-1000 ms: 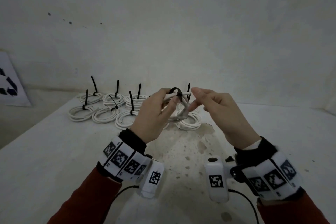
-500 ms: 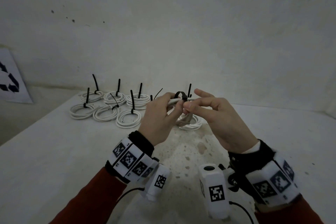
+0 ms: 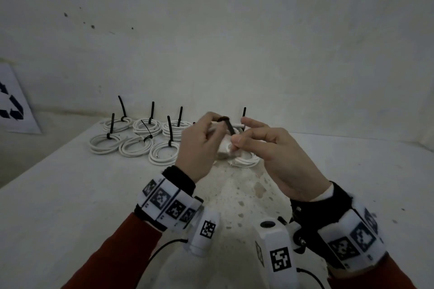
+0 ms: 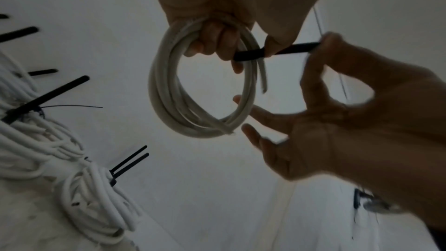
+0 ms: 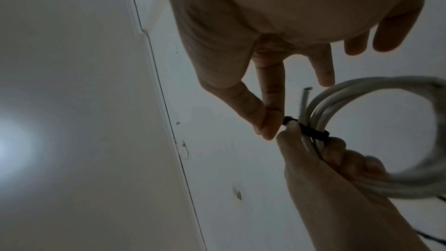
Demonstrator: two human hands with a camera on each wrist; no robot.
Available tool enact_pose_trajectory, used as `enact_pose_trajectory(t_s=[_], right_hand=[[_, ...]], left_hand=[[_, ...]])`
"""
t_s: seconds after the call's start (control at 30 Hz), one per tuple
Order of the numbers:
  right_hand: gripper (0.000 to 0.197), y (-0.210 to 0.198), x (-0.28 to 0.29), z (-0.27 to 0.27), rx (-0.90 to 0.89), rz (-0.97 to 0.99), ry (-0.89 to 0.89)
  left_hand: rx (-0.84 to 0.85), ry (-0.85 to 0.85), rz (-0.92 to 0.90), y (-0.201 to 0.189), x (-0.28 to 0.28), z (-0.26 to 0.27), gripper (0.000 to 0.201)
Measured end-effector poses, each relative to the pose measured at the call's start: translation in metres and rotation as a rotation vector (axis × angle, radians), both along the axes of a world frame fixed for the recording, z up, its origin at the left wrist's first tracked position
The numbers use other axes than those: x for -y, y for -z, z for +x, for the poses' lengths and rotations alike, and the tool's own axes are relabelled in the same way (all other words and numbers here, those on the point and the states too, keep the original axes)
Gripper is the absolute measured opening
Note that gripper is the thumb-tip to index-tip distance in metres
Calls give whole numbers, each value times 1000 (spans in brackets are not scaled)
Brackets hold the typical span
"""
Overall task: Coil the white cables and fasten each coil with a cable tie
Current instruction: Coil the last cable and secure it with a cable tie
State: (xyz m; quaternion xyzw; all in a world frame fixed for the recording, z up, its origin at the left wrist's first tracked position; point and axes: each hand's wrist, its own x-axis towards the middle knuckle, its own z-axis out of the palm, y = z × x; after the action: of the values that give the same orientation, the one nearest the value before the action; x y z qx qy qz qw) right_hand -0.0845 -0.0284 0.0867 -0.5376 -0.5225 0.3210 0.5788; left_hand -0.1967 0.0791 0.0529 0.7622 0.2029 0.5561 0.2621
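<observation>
We held the coil off the table, in front of the row of tied coils and nearer to us than they were. Our left hand gripped it at the top, fingers curled through the ring, so the loop hung below the knuckles with its opening facing the left wrist camera. The tie was wrapped round the strands right beside those fingers. Its free tail ran sideways from the coil toward our right hand, across the strands and not along them. Thumb and forefinger of that hand pinched the tail, the other fingers spread loose (one brushed the lower rim of the coil, or seemed to; the picture was blurred there). We judged that the coming pull had to go along the tail's own line, away from the left hand, with the left holding the bundle against it. The right hand was the one on the tail, so the pull was its job. A short cable end stuck out past the tie.
</observation>
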Motion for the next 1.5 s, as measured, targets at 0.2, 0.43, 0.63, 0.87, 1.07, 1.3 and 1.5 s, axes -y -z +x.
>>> enact_pose_trajectory(t_s=[0.2,0.43,0.63,0.87,1.07,1.3,1.5], right_hand=[[20,9,-3,-14,70,2,-6],[12,11,-6,-19,149,35,68],[15,12,-5,-17,140,50,56],[31,11,-12,-7,96,27,264],[40,27,-27,-2,-164,-150,188],[14,34,-33,11,-443,-33,211],[8,48,-45,57,-545,-109,367]], left_hand=[[50,-12,-88,-7,-12,-11,29],[46,-33,-194,-10,-17,-13,19],[64,-10,-255,-9,-19,-10,18],[318,256,-670,-10,-23,-5,29],[536,518,-975,-10,-26,0,26],[545,449,-1024,2,-16,11,10],[121,328,-947,33,-18,36,28]])
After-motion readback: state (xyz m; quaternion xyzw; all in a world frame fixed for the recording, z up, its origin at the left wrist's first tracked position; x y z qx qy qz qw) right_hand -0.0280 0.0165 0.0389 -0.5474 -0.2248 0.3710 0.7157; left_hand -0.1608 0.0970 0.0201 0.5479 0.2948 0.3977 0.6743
